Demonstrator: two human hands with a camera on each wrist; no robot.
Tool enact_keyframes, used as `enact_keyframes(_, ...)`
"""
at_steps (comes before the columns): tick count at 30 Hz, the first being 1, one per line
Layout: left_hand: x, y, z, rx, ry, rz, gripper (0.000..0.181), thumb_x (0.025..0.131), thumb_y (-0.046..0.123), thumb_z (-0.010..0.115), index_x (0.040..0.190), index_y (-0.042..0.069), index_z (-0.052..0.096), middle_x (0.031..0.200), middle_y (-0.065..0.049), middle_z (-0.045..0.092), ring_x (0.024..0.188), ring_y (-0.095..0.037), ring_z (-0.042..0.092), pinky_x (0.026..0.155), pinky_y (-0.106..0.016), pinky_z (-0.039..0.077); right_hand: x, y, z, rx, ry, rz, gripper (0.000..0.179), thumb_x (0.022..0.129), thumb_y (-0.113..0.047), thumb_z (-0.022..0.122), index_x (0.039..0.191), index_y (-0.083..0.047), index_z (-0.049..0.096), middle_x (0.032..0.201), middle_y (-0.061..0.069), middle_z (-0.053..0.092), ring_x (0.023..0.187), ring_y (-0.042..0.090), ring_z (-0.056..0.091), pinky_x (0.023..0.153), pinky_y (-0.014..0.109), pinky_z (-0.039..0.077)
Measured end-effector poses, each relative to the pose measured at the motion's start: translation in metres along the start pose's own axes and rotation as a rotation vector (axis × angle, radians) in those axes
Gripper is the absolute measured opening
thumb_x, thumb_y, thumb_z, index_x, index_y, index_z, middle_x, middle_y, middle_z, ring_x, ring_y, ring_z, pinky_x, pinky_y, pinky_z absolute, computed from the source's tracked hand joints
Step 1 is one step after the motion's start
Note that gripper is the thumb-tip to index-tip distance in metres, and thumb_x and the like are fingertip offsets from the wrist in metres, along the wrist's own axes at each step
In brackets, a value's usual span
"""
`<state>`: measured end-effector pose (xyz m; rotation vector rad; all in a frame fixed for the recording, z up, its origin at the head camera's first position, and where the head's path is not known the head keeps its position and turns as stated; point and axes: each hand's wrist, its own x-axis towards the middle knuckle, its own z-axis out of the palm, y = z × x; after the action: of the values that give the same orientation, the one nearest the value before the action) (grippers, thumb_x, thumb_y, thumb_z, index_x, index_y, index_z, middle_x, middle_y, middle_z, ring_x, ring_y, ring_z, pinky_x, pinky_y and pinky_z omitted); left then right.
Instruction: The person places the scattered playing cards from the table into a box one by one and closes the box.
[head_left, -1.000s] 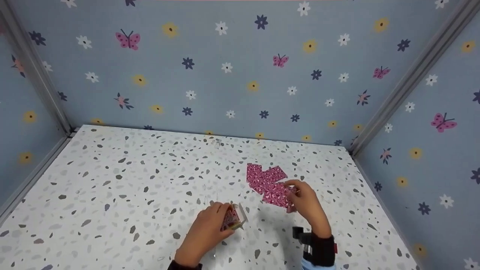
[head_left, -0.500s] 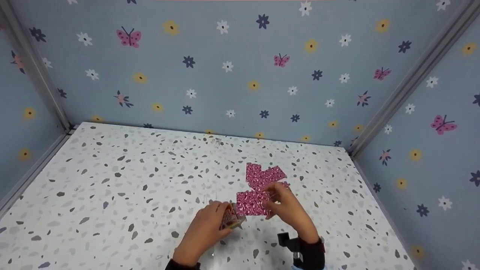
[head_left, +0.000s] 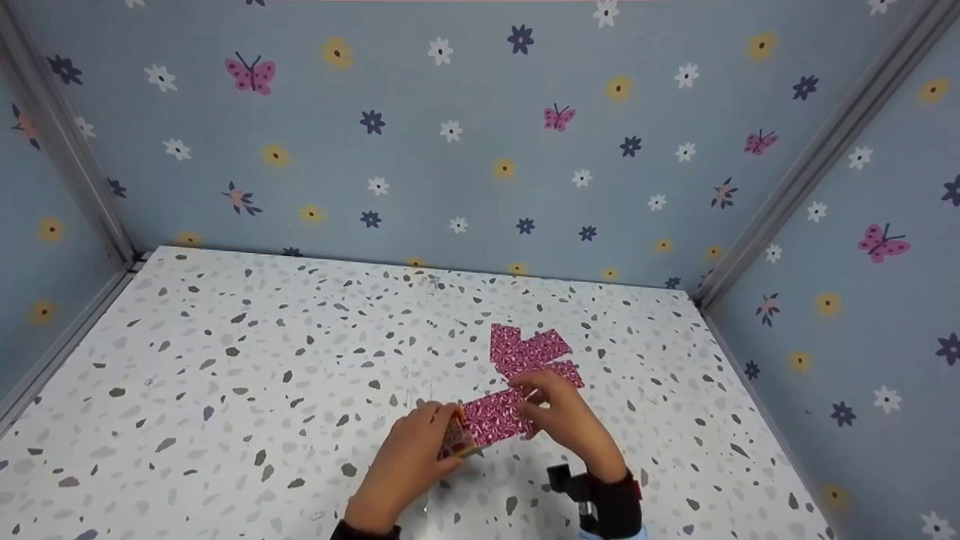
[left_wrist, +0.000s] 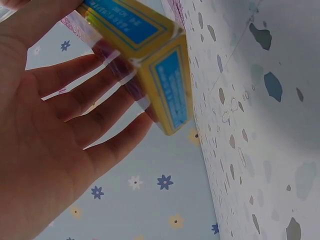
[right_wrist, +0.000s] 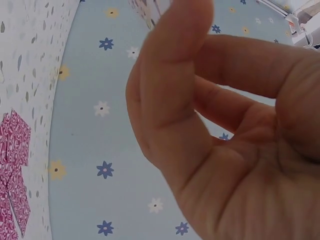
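My left hand (head_left: 409,459) grips a small yellow-and-blue card box (left_wrist: 167,87), its fingers along one long side and its thumb on the other. In the head view the open end of the box (head_left: 456,441) faces right. My right hand (head_left: 568,415) pinches a pink-and-white patterned playing card (head_left: 491,421) by its right end, back side up. The card's left end sits at the mouth of the box. Fingers of the right hand (right_wrist: 170,115) cover most of the card in the right wrist view.
Several more pink patterned cards (head_left: 512,349) lie fanned and overlapping on the white speckled table (head_left: 262,337), just beyond the right hand. Blue flowered walls (head_left: 450,172) enclose the table at the back and sides.
My right hand has picked up a card from the spread and brought it left to the box's mouth. The left hand with the box has stayed nearly still.
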<state>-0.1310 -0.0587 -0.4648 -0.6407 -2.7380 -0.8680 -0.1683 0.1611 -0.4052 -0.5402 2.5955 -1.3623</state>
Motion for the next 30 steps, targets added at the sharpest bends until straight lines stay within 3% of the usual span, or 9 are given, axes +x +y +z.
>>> enact_keyframes(8,0.000,0.001,0.000,0.020,-0.011,0.003,0.065,0.069,0.027,0.079,0.122,0.000,0.054,0.105,-0.008,0.058,0.092,-0.022,0.057,0.083,-0.043,0.048,0.007,0.006,0.008,-0.043,-0.028,-0.050,0.039,0.086,0.007,0.053,0.125,0.004,0.053,0.100,0.021,0.054,0.079,0.023,0.061,0.053,0.029,0.055)
enact_keyframes(11,0.000,0.001,0.000,0.026,-0.011,-0.003,0.065,0.070,0.026,0.078,0.124,-0.001,0.054,0.107,-0.009,0.058,0.094,-0.023,0.057,0.085,-0.043,0.047,0.008,0.005,0.013,-0.030,-0.022,-0.051,0.041,0.085,0.007,0.054,0.126,0.004,0.049,0.097,0.020,0.055,0.077,0.022,0.060,0.053,0.033,0.055)
enact_keyframes(15,0.000,0.004,0.000,0.021,-0.015,-0.010,0.065,0.071,0.026,0.078,0.125,0.001,0.053,0.109,-0.009,0.058,0.096,-0.024,0.057,0.088,-0.045,0.045,0.011,0.004,0.019,0.001,-0.041,-0.009,0.032,0.086,0.005,0.056,0.117,0.004,0.048,0.094,0.018,0.056,0.076,0.020,0.060,0.057,0.038,0.056)
enact_keyframes(18,0.000,0.004,0.001,0.015,-0.008,-0.017,0.065,0.071,0.027,0.077,0.125,0.000,0.053,0.111,-0.009,0.058,0.098,-0.026,0.057,0.090,-0.046,0.044,0.011,0.004,0.020,-0.011,-0.050,0.006,0.024,0.088,0.002,0.056,0.111,0.004,0.050,0.094,0.017,0.057,0.078,0.021,0.060,0.058,0.033,0.056)
enact_keyframes(24,-0.002,0.003,0.000,0.033,0.013,-0.010,0.067,0.070,0.028,0.078,0.125,0.000,0.053,0.111,-0.011,0.058,0.100,-0.028,0.057,0.092,-0.046,0.044,0.007,0.000,0.016,-0.080,-0.005,-0.036,0.015,0.092,-0.003,0.054,0.105,0.003,0.057,0.096,0.018,0.061,0.076,0.022,0.060,0.056,0.026,0.055)
enact_keyframes(30,-0.002,0.003,-0.001,0.045,0.015,0.003,0.064,0.071,0.028,0.078,0.124,0.000,0.054,0.110,-0.010,0.058,0.098,-0.026,0.058,0.088,-0.046,0.045,0.007,-0.005,0.020,-0.107,-0.074,-0.048,0.016,0.091,0.002,0.050,0.101,0.002,0.063,0.095,0.016,0.064,0.074,0.019,0.061,0.059,0.025,0.054)
